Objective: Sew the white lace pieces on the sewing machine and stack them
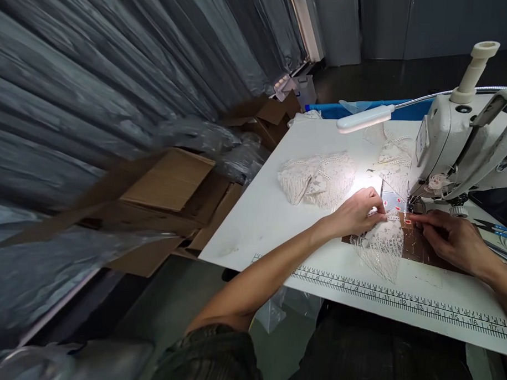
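Note:
Under the needle area of a white sewing machine (440, 146) lies a piece of white lace with fringe (380, 244). My left hand (363, 211) is closed on its upper edge, thumb and fingers pinched together just left of the presser foot. From the other side, my right hand (451, 238) stretches its index finger toward the foot, the tip beside a small red-and-white mark (408, 221). Its other fingers are loosely bent, with a gap below the index finger. Beneath both hands is a brown sheet (421, 248) on the table.
More white lace pieces (316, 178) lie left on the white table (252, 212). A lamp (366, 119) shines over the work. Scissors (495, 227) are at the right. A printed ruler (378, 294) follows the front edge. Cardboard boxes (170, 179) stand left, near grey curtains (117, 58).

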The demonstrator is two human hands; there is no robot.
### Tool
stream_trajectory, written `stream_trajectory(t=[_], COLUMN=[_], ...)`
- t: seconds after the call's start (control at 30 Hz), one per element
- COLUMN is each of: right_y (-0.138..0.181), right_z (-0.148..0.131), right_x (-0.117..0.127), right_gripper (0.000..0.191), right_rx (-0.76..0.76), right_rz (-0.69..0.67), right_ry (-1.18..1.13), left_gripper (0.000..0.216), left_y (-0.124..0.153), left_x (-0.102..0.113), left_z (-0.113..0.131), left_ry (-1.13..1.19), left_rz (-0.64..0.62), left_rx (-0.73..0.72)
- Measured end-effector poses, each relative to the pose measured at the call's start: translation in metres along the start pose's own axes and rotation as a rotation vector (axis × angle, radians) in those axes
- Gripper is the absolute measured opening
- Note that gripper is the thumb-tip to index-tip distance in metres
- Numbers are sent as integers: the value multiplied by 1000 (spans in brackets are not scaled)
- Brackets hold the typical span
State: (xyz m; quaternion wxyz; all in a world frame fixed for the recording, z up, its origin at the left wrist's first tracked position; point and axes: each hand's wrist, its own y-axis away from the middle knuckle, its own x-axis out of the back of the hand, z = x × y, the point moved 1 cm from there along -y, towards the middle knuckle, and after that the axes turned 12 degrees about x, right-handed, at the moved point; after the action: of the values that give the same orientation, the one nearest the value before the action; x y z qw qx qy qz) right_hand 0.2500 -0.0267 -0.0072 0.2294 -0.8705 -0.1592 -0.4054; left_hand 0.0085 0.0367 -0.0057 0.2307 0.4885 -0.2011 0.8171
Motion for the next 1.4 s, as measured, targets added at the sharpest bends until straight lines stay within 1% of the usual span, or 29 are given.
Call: stream_trajectory(t=[0.07,0.1,0.2,0.27,0.37,0.4,0.5,0.57,0.7,0.8,1.0,1.2,1.4], right_y=[-1,-2,-6,-9,-9,-8,-4,-3,-4,-4,-1,-1,-1], right_z=[-2,-3,-11,-15,-14,-13,-12,-13,-20,-23,-22,-22,-22], right_x=[2,2,0,-4,-12,-14,-17,-17,-13,-12,-12,-12,-13], right_gripper=[41,46,72,80,75,73,63,57,49,49,53,54,52], right_rx=[-65,-101,-159,-162,-193,-207,-201,-166,-110,-109,-161,-148,-139], right_rz=[-5,-19,-120,-159,-103,-78,-29,2,73,87,79,90,98], right_ry=[-114,-184,-367,-463,-596,-630,-698,-719,-697,-687,-710,-674,-653], left_gripper=[14,13,11,10,8,12,39,47,38,38,40,39,42], left_y=[0,2,10,15,19,20,20,20,19,19,20,20,19], left_x=[0,0,0,0,0,-1,-4,-7,-11,-13,-15,-12,-16], left_z=[4,7,17,22,26,26,27,27,27,26,25,28,25], left_ry=[5,26,136,193,251,276,326,341,413,434,405,451,470], left_rz=[-9,-17,-57,-63,-11,16,81,109,158,163,163,203,157], left_rx=[-64,-105,-197,-218,-241,-257,-317,-315,-309,-308,-258,-329,-300])
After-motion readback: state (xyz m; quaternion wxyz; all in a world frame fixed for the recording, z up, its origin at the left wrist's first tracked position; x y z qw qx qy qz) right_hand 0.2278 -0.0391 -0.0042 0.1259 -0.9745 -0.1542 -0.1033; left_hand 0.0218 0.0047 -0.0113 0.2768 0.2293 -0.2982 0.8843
